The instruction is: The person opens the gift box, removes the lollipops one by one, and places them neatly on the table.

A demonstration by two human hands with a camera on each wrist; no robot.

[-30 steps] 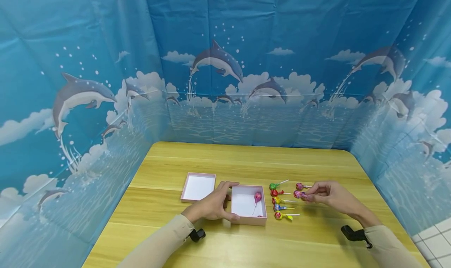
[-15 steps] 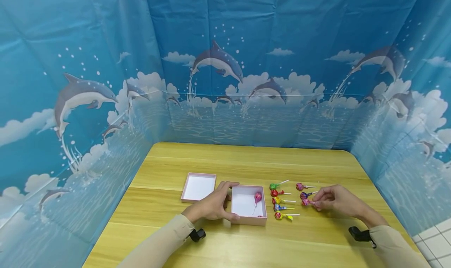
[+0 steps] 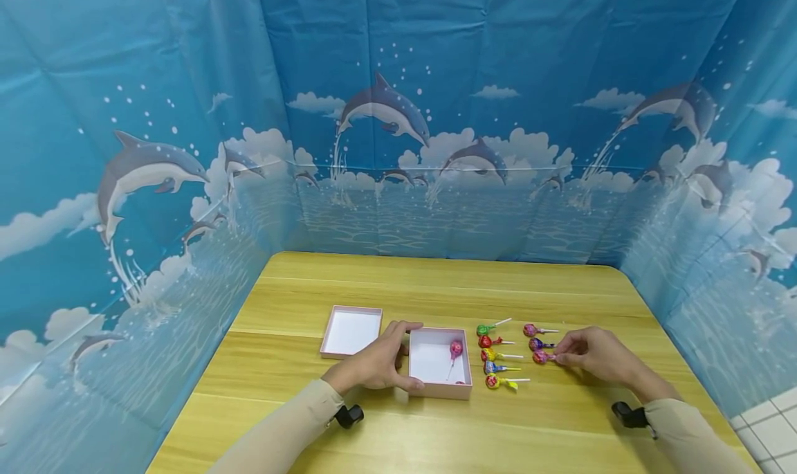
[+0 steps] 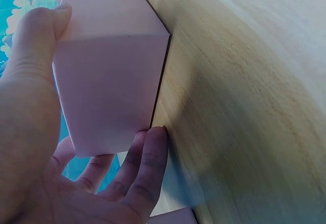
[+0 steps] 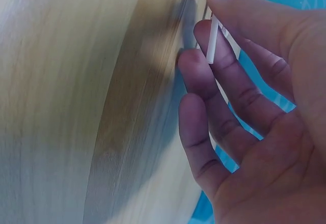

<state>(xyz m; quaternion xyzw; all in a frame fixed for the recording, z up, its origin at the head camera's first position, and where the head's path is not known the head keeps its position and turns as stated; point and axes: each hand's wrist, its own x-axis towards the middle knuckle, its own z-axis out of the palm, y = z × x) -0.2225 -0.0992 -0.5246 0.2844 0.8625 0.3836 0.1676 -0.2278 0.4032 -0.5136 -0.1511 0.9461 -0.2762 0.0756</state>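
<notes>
In the head view my right hand (image 3: 594, 353) pinches the stick of a pink lollipop (image 3: 540, 357), low over the table. The right wrist view shows its white stick (image 5: 212, 43) by the thumb and fingers. Directly behind it lie a dark purple lollipop (image 3: 535, 344) and another pink one (image 3: 530, 329). My left hand (image 3: 380, 363) holds the left side of an open pink box (image 3: 438, 391), thumb at the front corner, fingers toward the back. Inside the box, one pink lollipop (image 3: 456, 349) leans by the right wall; part of another shows at the front.
Left of the right hand, a column of lollipops runs from green (image 3: 483, 329) through red (image 3: 485, 341), yellow (image 3: 487, 355) and blue (image 3: 489, 367) to red-yellow (image 3: 492, 380). A pink-rimmed lid (image 3: 351, 330) lies behind the left hand. Dolphin-print curtains surround the wooden table (image 3: 436, 287).
My right hand has brought the pink lollipop toward the front and slightly right, from beside the purple one to a place in front of it. The left hand and box stay put.
</notes>
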